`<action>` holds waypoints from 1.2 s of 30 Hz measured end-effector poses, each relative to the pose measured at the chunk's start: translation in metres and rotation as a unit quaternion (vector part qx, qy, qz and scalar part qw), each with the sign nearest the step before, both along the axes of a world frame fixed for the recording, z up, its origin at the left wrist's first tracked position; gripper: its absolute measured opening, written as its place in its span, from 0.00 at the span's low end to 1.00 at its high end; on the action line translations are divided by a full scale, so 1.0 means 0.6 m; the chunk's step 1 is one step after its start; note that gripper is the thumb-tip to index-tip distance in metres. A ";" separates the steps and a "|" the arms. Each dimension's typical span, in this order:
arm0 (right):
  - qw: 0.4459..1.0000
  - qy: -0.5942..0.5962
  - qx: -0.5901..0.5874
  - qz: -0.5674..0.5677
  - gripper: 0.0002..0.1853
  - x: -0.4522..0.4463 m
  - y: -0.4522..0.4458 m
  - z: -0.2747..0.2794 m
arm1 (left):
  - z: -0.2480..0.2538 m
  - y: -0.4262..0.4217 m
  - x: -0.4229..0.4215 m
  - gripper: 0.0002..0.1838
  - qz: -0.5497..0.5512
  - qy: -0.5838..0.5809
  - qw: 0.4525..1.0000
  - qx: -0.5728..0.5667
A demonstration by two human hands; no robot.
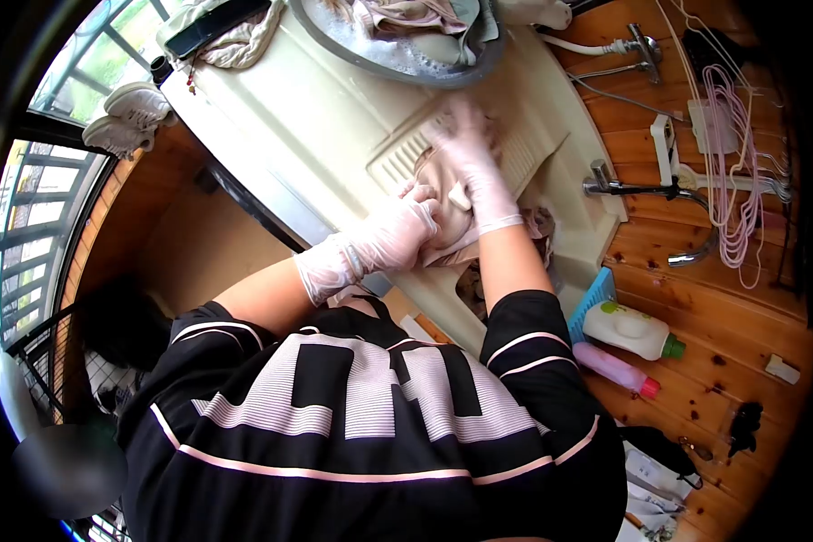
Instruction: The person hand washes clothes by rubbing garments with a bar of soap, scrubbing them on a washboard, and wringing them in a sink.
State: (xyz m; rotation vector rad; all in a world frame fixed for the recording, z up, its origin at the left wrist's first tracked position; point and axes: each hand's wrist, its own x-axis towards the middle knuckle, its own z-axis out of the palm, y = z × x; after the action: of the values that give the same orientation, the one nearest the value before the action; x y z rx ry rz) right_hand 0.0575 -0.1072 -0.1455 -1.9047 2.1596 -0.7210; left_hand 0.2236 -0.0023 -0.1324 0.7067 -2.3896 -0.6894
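Both my hands wear thin translucent gloves and work at a wet beige cloth (444,194) on the ribbed washboard (393,165) of a cream sink. My left hand (405,226) is closed, its fingers gripping the near left side of the cloth. Higher up, my right hand (465,144) lies over the cloth's far part; its fingers are blurred, and I cannot make out how they are placed. A small white block (459,197) rests on the cloth between my hands. More wet cloth (540,226) lies in the basin to the right, partly behind my right forearm.
A grey tub (397,68) of soapy water and clothes stands at the far end. Beyond the right edge are a faucet (605,187), a white bottle (628,330) and a pink bottle (610,366). A phone (212,29) and white shoes (128,120) are at the upper left.
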 end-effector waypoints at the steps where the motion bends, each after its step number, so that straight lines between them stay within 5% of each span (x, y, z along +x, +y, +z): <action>1: 0.989 0.137 -0.018 0.059 0.20 0.007 -0.004 -0.021 | -0.002 -0.001 0.001 0.10 -0.013 -0.011 1.000 -0.002; 3: 0.985 0.079 0.003 0.150 0.18 -0.008 -0.017 -0.015 | -0.003 0.005 0.000 0.10 0.019 0.002 1.000 -0.009; 6: 0.936 -0.336 0.107 0.006 0.10 -0.040 -0.011 0.003 | 0.002 0.019 -0.007 0.10 0.084 -0.043 0.996 -0.005; 9: 0.959 -0.254 -0.054 0.110 0.10 -0.036 0.083 0.100 | 0.013 0.025 -0.017 0.10 0.131 -0.090 0.987 0.020; 11: 0.978 -0.092 -0.012 0.186 0.16 -0.038 0.153 0.119 | 0.015 0.028 -0.022 0.10 0.151 -0.089 0.984 0.018; 13: 0.981 0.067 -0.081 0.166 0.14 -0.032 0.195 0.062 | 0.006 0.025 -0.031 0.09 0.181 -0.062 0.981 -0.007; 15: 0.988 0.134 0.004 0.076 0.11 -0.029 0.182 0.029 | 0.012 0.024 -0.026 0.08 0.133 -0.082 0.988 0.024; 18: 0.988 0.152 -0.022 0.027 0.14 -0.048 0.054 0.010 | -0.010 0.017 -0.039 0.07 0.099 -0.129 0.987 0.015; 19: 0.995 0.061 -0.029 0.070 0.15 -0.101 0.004 -0.041 | -0.005 0.014 -0.039 0.07 0.094 -0.143 0.985 0.017; 20: 0.944 -0.248 0.208 -0.062 0.16 -0.084 -0.010 0.034 | 0.002 0.020 -0.039 0.06 0.089 -0.155 0.984 0.019; 22: 0.985 -0.115 0.127 -0.029 0.14 -0.087 -0.014 0.040 | 0.006 0.030 -0.030 0.07 0.111 -0.122 0.986 0.016; 25: 0.914 -0.334 0.232 0.013 0.07 -0.118 0.045 0.002 | 0.002 0.029 -0.032 0.09 0.149 -0.100 0.984 0.008; 26: 0.959 -0.207 0.135 0.138 0.07 -0.091 0.095 0.032 | 0.004 0.029 -0.032 0.09 0.157 -0.094 0.983 0.022; 28: 0.991 0.028 0.044 0.123 0.10 -0.037 0.181 0.058 | 0.002 0.032 -0.039 0.09 0.178 -0.056 0.982 0.015; 30: 0.990 0.107 0.003 0.092 0.09 -0.013 0.193 0.037 | 0.001 0.026 -0.039 0.09 0.208 0.005 0.977 -0.038; 31: 0.982 0.154 -0.065 0.085 0.11 -0.031 0.152 0.005 | 0.007 0.027 -0.032 0.09 0.131 -0.100 0.985 0.046; 32: 0.984 0.170 -0.023 0.051 0.14 -0.043 0.103 -0.005 | 0.011 0.026 -0.030 0.09 0.114 -0.110 0.986 0.050; 33: 0.984 0.050 0.165 -0.045 0.18 -0.026 0.050 0.048 | 0.012 0.022 -0.030 0.09 0.098 -0.120 0.987 0.053; 34: 0.988 0.146 0.032 -0.035 0.20 -0.086 0.005 -0.046 | 0.015 0.025 -0.029 0.09 0.080 -0.129 0.987 0.056; 36: 0.984 0.148 0.099 -0.022 0.17 -0.076 -0.025 0.004 | 0.021 0.022 -0.024 0.08 0.096 -0.155 0.983 0.027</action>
State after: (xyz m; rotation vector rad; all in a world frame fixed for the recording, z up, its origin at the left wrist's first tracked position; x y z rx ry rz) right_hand 0.0122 -0.1221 -0.1434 -1.9655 2.3468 -0.2272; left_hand 0.2093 0.0111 -0.1197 1.1231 -2.5391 -0.5996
